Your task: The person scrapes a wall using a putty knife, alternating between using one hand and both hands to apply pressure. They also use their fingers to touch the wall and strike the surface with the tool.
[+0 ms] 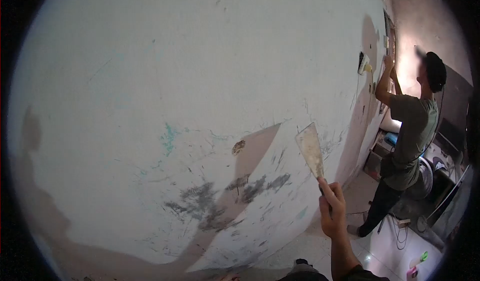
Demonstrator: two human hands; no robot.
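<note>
My right hand is raised at the lower right, its fingers wrapped round the handle of a putty knife. The wide, stained blade points up and a little left, in front of the pale wall. Dark scuff marks, flecks of turquoise paint and a small brown hole mark the wall left of the blade. A shadow of the arm and tool falls across those marks. My left hand is out of the frame.
Another person stands at the right, arms raised by the wall's far end. A white electrical fitting with wires hangs nearby. Cluttered items and a dark panel stand behind that person. A cable lies on the floor.
</note>
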